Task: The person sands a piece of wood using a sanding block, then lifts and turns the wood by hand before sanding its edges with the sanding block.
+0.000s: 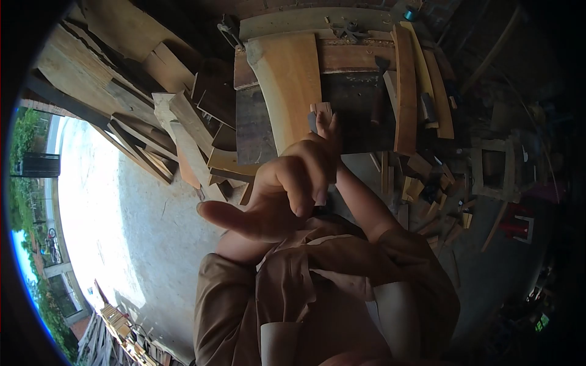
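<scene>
My left hand (278, 189) is raised close to the camera, fingers curled and thumb sticking out to the left, with nothing visible in it. It overlaps the wrist of my right hand (329, 131), which reaches up behind it. The right fingertips pinch a small pale wooden piece (322, 110) with a dark edge beside it. Both hands hover in front of a workbench (354, 104) that carries a wide light plank (290, 79). Most of the right hand is hidden by the left. Brown sleeves fill the bottom of the view.
Curved wooden slats (406, 85) lie on the bench's right side. A pile of planks (140, 91) leans at the left. Offcuts (427, 183) litter the concrete floor (152, 226), with a wooden frame (494, 168) and a red stool (519, 222) to the right.
</scene>
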Motion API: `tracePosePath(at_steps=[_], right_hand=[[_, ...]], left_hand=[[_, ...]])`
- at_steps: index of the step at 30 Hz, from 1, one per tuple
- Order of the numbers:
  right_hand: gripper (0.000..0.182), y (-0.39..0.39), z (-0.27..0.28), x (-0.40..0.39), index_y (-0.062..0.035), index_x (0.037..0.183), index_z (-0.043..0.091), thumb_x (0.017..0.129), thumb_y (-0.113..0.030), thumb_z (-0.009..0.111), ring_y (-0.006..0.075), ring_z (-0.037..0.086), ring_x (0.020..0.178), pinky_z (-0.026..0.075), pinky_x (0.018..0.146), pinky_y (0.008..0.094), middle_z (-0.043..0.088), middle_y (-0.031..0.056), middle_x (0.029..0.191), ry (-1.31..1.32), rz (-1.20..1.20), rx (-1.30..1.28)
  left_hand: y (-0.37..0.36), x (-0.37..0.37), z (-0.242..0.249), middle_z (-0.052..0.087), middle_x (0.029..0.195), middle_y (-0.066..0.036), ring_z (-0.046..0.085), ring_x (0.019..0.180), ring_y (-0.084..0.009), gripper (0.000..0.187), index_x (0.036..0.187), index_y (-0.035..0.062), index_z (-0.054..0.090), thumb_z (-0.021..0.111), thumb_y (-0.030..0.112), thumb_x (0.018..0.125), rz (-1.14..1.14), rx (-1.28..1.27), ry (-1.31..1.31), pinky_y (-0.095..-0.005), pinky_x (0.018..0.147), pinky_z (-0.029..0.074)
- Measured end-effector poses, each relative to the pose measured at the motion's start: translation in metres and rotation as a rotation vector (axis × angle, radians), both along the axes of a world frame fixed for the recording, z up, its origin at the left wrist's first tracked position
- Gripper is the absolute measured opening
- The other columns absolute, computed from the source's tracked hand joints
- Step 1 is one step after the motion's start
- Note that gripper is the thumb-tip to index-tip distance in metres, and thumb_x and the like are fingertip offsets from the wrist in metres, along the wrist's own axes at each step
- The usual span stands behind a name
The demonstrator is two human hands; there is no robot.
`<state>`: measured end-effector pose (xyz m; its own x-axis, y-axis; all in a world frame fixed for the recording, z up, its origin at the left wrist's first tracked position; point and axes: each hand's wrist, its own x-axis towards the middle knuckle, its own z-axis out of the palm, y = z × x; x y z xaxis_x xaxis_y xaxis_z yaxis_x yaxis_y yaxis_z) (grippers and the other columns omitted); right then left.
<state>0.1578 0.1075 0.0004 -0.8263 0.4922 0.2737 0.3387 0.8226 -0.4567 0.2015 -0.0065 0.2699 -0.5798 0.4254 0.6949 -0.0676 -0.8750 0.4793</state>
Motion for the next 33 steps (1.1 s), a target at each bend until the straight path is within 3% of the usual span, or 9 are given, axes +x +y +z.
tracePosePath(at_steps=[1,4,5,7,9,10,14,26,33], right_hand=[[0.062,0.001,0.003,0.001,-0.0086,0.125,0.045,0.069,-0.023,0.067,0.0422,0.041,0.113,0.038,0.092,0.0431,0.031,0.0306,0.129,0.006,-0.013,0.004],[0.061,-0.002,0.005,0.003,-0.0097,0.128,0.041,0.074,-0.027,0.063,0.0427,0.038,0.115,0.036,0.094,0.0419,0.028,0.0304,0.130,-0.099,-0.030,0.016],[0.061,-0.002,0.004,0.003,-0.0091,0.127,0.042,0.073,-0.025,0.063,0.0426,0.038,0.115,0.037,0.093,0.0418,0.029,0.0306,0.129,-0.066,-0.015,0.003],[0.060,0.001,0.005,0.000,-0.0086,0.127,0.042,0.073,-0.024,0.064,0.0424,0.039,0.115,0.037,0.093,0.0417,0.030,0.0308,0.129,-0.026,-0.007,-0.003],[0.060,0.003,0.008,0.005,-0.0093,0.126,0.043,0.072,-0.022,0.065,0.0424,0.038,0.116,0.037,0.093,0.0418,0.031,0.0310,0.128,0.001,0.014,-0.066],[0.060,0.004,0.007,0.005,-0.0093,0.126,0.043,0.072,-0.022,0.065,0.0424,0.038,0.116,0.037,0.093,0.0418,0.031,0.0310,0.128,0.001,0.004,-0.058],[0.060,0.016,0.009,-0.017,-0.0081,0.126,0.042,0.072,-0.022,0.064,0.0437,0.039,0.114,0.038,0.092,0.0428,0.031,0.0318,0.127,-0.011,0.025,-0.083],[0.059,0.117,0.016,-0.232,-0.0119,0.125,0.046,0.071,-0.027,0.064,0.0406,0.044,0.111,0.042,0.088,0.0428,0.035,0.0294,0.126,0.028,0.018,-0.004],[0.057,0.126,0.011,-0.232,-0.0110,0.125,0.047,0.074,-0.030,0.061,0.0392,0.040,0.117,0.037,0.095,0.0393,0.034,0.0287,0.128,-0.012,-0.003,-0.078]], left_hand=[[-0.007,-0.014,-0.021,0.043,0.071,-0.002,0.036,0.077,-0.0182,0.069,0.066,0.0117,0.043,0.009,0.070,0.082,0.156,-0.230,-0.040,-0.0337,0.075,0.030],[-0.012,-0.077,-0.121,0.055,0.093,-0.007,0.047,0.092,-0.0173,0.047,0.083,0.0089,0.051,0.031,0.050,0.090,0.586,-0.867,-0.631,-0.0326,0.082,0.032],[-0.005,-0.094,-0.143,0.055,0.090,-0.007,0.048,0.090,-0.0180,0.041,0.085,0.0020,0.051,0.039,0.041,0.092,0.806,-1.149,-0.580,-0.0334,0.080,0.035],[-0.002,-0.134,-0.204,0.055,0.101,-0.012,0.048,0.097,-0.0243,0.038,0.095,0.0002,0.051,0.046,0.038,0.089,0.852,-1.246,-0.393,-0.0400,0.082,0.037],[0.011,-0.161,-0.236,0.050,0.114,-0.019,0.044,0.108,-0.0313,0.042,0.107,0.0002,0.048,0.050,0.036,0.086,1.404,-1.553,0.437,-0.0445,0.090,0.035],[0.016,-0.179,-0.247,0.035,0.131,-0.022,0.030,0.123,-0.0365,0.056,0.123,0.0037,0.040,0.050,0.042,0.084,1.298,-1.653,0.500,-0.0465,0.097,0.030],[0.042,-0.240,-0.289,0.014,0.145,-0.014,0.009,0.134,-0.0316,0.070,0.138,0.0161,0.023,0.040,0.054,0.083,1.096,-1.932,0.435,-0.0480,0.102,0.024],[0.050,-0.236,-0.283,0.013,0.146,-0.011,0.007,0.135,-0.0272,0.072,0.139,0.0162,0.023,0.040,0.056,0.081,1.111,-2.041,0.461,-0.0533,0.102,0.018],[0.052,-0.234,-0.282,0.014,0.146,-0.009,0.009,0.135,-0.0252,0.069,0.138,0.0180,0.025,0.039,0.055,0.082,1.126,-2.094,0.472,-0.0538,0.102,0.018]])
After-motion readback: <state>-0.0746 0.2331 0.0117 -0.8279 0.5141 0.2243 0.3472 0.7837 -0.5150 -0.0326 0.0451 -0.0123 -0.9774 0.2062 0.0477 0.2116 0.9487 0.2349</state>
